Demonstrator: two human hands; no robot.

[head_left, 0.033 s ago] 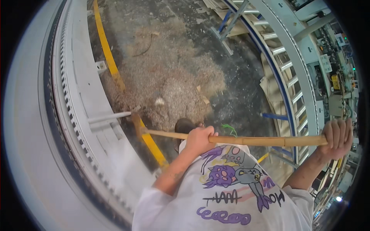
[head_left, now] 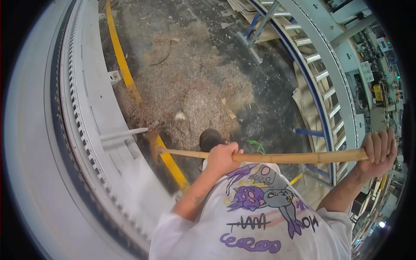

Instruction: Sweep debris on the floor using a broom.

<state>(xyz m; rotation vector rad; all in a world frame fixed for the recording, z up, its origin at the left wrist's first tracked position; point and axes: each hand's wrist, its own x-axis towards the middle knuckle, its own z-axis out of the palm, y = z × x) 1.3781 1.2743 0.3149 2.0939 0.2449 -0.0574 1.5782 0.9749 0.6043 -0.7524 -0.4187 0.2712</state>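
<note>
A long bamboo pole (head_left: 299, 157) runs across in front of my body, most likely a broom handle. My left hand (head_left: 223, 158) is closed around its middle part. My right hand (head_left: 380, 149) grips the thicker end at the far right. At the left end of the pole, a blurred brownish head (head_left: 154, 145) lies by the yellow floor line; its bristles cannot be made out. A broad heap of light brown chips or shavings (head_left: 197, 102) covers the floor ahead of my dark shoe (head_left: 211, 139).
On the left stands a long white machine (head_left: 93, 86) with a grey bar (head_left: 124, 134) sticking out. A yellow line (head_left: 119, 52) marks the floor beside it. To the right, a roller conveyor (head_left: 323, 74) with blue framing curves past stacked brown sheets (head_left: 302, 97). A green strand (head_left: 256, 145) lies near the pole.
The pole's head end has shifted slightly left. My dark shoe shows a little more above my left hand. Both hands keep their grip on the pole.
</note>
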